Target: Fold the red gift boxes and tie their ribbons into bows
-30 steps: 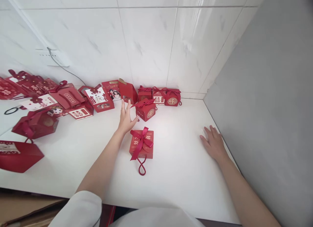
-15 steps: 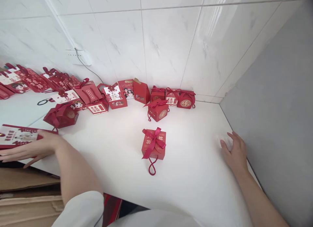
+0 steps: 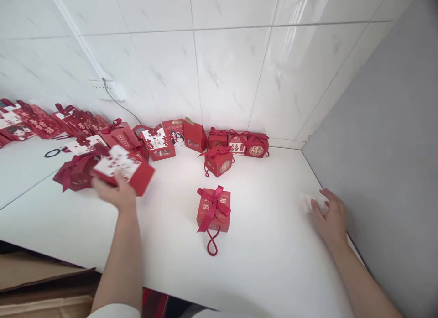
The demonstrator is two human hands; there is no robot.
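My left hand [image 3: 118, 190] is closed on a red gift box [image 3: 143, 174] with a white printed panel, lifted over the left part of the table and blurred by motion. Behind it lies a dark red box with a ribbon [image 3: 77, 174]. At the far right, my right hand [image 3: 331, 215] has thumb and fingers curled around a crumpled, whitish, see-through piece [image 3: 310, 203], perhaps thin plastic. Between both hands sits a red box with a ribbon bow [image 3: 214, 211], its cord loop pointing towards me.
Several red boxes [image 3: 218, 160] and bags [image 3: 159, 144] line the tiled wall [image 3: 229, 76] on the white table [image 3: 260, 245]. A grey panel [image 3: 383, 149] bounds the right side. Below the table's front left edge is an open cardboard box [image 3: 41, 270]. A cable [image 3: 119, 106] hangs from a socket.
My left hand has moved right and away from me from the table's left edge, carrying the white-panelled red box. My right hand stays nearly in place. The view has shifted slightly.
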